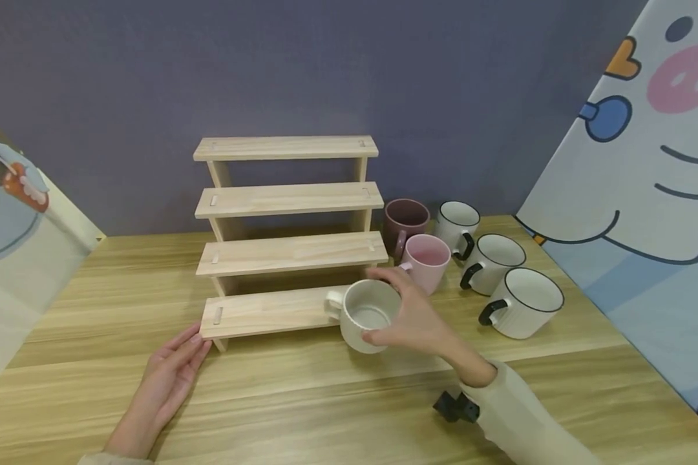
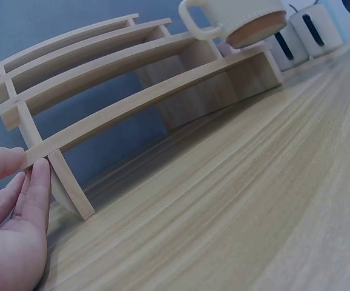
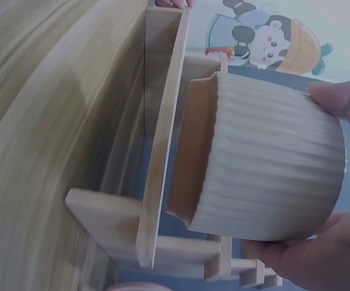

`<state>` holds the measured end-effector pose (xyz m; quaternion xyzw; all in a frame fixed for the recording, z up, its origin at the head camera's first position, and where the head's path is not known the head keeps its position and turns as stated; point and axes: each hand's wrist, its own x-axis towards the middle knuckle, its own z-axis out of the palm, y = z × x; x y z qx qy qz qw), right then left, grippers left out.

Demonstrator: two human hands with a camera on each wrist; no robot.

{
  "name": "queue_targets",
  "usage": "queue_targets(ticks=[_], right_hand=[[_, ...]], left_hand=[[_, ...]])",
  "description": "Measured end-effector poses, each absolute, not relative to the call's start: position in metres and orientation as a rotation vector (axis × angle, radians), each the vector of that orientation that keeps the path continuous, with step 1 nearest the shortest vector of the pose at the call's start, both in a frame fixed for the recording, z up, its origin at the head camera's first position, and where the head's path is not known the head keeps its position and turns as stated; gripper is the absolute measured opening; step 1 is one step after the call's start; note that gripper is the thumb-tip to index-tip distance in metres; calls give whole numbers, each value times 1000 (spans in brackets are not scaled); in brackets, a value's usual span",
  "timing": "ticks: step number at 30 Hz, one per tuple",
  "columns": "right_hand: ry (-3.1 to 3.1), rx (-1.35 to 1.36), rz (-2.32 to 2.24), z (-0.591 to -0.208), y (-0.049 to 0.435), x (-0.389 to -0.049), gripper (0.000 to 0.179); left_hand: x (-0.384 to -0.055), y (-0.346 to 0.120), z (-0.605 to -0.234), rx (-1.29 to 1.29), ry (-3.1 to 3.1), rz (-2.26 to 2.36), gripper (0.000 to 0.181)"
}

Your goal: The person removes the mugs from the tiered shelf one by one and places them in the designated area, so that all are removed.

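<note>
My right hand (image 1: 412, 316) grips a white ribbed mug (image 1: 357, 323) around its rim side, with the mug's handle pointing left. In the left wrist view the mug (image 2: 247, 21) hangs above the lowest step, and its bare tan base shows in the right wrist view. A four-step wooden rack (image 1: 279, 313) stands below and behind it. At the rack's front left corner my left hand (image 1: 171, 371) pinches the end of the lowest board, thumb on top and fingers underneath, as the left wrist view shows.
Right of the rack stand a dark mauve mug (image 1: 406, 219), a pink mug (image 1: 427, 258) and three white mugs with black handles, the nearest white mug (image 1: 523, 303) at the front. A grey wall (image 1: 442, 97) rises behind. Cartoon-printed panels (image 1: 645, 161) flank the wooden table (image 1: 302, 413).
</note>
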<state>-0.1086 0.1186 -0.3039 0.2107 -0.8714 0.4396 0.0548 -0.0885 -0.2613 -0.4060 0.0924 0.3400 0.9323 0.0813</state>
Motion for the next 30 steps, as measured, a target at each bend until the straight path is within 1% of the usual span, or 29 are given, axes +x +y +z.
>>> queue_targets(ticks=[7,15,23,30], right_hand=[[-2633,581,1361,-303,138,-108,83],[-2668,450,1298,-296,163,-104,81],[-2731,299,1187,-299,187,-102,80],[-2747,260,1149,-306,199,-103,82]], left_hand=[[-88,-261,-406,270,1034,2785,38],[-88,-262,-405,274,1022,2782,38],[-90,-261,-405,294,1019,2780,38],[-89,-262,-406,281,1009,2778,38]])
